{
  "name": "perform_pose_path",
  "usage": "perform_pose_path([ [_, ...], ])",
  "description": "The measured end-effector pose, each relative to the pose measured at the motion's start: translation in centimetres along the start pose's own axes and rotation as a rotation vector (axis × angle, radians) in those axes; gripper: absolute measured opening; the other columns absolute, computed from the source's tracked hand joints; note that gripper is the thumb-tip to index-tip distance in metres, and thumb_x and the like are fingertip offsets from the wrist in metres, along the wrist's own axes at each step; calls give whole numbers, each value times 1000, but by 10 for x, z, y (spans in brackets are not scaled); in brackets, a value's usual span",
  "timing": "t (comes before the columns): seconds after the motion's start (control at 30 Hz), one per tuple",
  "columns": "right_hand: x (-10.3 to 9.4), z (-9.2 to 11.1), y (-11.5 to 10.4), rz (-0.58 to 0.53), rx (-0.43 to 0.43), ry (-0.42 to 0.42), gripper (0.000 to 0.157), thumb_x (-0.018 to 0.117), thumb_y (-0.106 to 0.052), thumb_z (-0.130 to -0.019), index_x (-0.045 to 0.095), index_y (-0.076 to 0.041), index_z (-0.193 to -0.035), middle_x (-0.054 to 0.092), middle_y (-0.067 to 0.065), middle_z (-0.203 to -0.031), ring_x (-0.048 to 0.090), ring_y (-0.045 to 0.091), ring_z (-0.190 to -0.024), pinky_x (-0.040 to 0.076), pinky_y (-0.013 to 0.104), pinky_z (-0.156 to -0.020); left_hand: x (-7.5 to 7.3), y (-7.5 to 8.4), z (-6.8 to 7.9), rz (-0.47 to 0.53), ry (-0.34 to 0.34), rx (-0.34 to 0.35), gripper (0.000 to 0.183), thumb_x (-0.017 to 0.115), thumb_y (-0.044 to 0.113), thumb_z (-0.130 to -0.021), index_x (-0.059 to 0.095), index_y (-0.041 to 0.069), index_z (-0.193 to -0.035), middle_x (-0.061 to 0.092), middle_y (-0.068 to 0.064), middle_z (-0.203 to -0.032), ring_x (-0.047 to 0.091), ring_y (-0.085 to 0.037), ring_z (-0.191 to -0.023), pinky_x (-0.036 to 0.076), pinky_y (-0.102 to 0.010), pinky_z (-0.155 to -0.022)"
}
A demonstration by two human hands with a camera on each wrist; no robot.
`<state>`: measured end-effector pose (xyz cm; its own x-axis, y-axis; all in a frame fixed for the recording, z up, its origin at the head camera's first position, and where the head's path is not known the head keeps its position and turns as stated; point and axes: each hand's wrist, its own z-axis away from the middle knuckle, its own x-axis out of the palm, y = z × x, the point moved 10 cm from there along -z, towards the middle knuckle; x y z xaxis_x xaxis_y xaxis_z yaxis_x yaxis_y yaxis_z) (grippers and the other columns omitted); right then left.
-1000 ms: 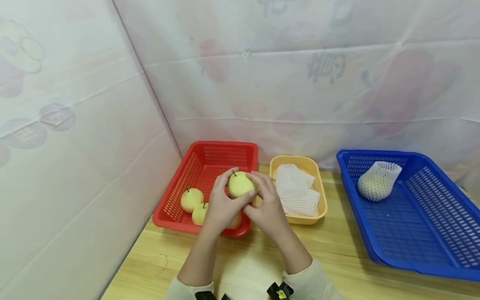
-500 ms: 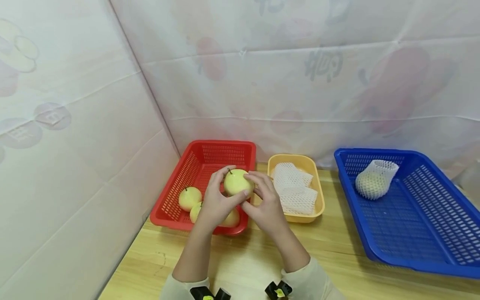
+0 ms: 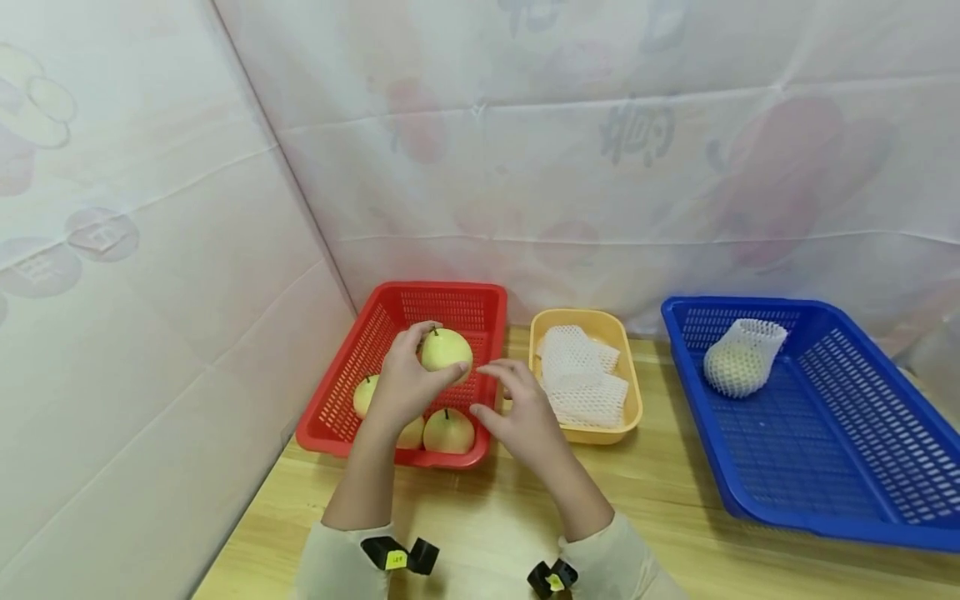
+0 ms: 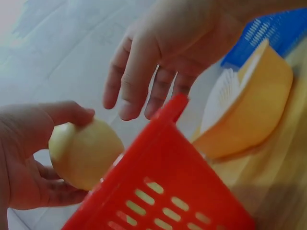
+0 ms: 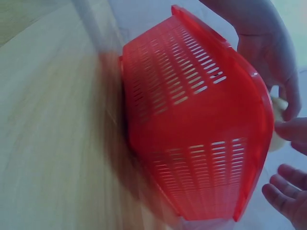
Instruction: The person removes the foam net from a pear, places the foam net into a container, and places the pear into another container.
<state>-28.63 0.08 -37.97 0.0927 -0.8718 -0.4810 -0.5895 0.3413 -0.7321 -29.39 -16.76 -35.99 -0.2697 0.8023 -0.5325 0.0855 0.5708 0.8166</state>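
A yellow-green pear (image 3: pixel 447 351) is in my left hand (image 3: pixel 403 383), thumb on its near side and fingers behind, raised over the red basket (image 3: pixel 498 312). In the left wrist view the same pear (image 4: pixel 86 153) sits between thumb and fingers. My right hand (image 3: pixel 525 421) is apart from the pear, just to its right above the basket's right rim, fingers loosely bent with nothing between them. Beneath the hands, a pear (image 3: pixel 448 432) lies at the basket's near right corner. Another pear (image 3: pixel 364 396) shows at the left, and one more is partly hidden by the left wrist.
Right of the red basket stands a small yellow bin (image 3: pixel 632 400) with white foam net sleeves (image 3: pixel 581 375) in it. Farther right, a blue basket (image 3: pixel 802 467) holds one pear in a foam net (image 3: pixel 738 367). A printed cloth (image 3: pixel 525 183) hangs behind the wooden table (image 3: pixel 465 533).
Both hands held the pear before. Now the right hand has come off it, and the left hand has carried it a little to the left, uncovering the pear at the near right corner.
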Motion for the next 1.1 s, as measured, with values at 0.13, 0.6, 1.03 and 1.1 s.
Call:
perform_pose_path([
  [0.13, 10, 1, 7, 55, 47, -65, 45, 81, -13, -81, 65, -14, -123, 58, 2, -123, 63, 22, -97, 58, 37, -82, 11, -12, -9, -131, -52, -47, 70, 83, 37, -76, 51, 15, -135, 54, -6, -125, 58, -25, -100, 56, -33, -69],
  [0.6, 14, 1, 10, 60, 60, -71, 26, 83, -9, -78, 71, -12, -100, 60, -2, -112, 63, 19, -102, 57, 37, -88, 52, -35, -20, -383, -266, -87, 61, 85, 31, -74, 56, 9, -123, 65, -7, -105, 61, -22, -84, 53, -34, -69],
  [1.03, 15, 2, 13, 53, 76, -81, 20, 82, -10, -79, 70, -14, -94, 61, 1, -115, 64, 22, -100, 58, 41, -87, 54, -40, -21, -349, -292, -109, 38, 76, 22, -87, 68, 4, -120, 68, -8, -95, 58, -19, -70, 49, -28, -59],
  [1.1, 14, 2, 13, 61, 74, -81, 20, 81, -10, -80, 70, -13, -96, 60, -1, -115, 64, 21, -100, 58, 40, -87, 55, -40, -21, -373, -306, -101, 39, 75, 24, -88, 67, 5, -121, 68, -8, -95, 58, -18, -68, 48, -27, -58],
])
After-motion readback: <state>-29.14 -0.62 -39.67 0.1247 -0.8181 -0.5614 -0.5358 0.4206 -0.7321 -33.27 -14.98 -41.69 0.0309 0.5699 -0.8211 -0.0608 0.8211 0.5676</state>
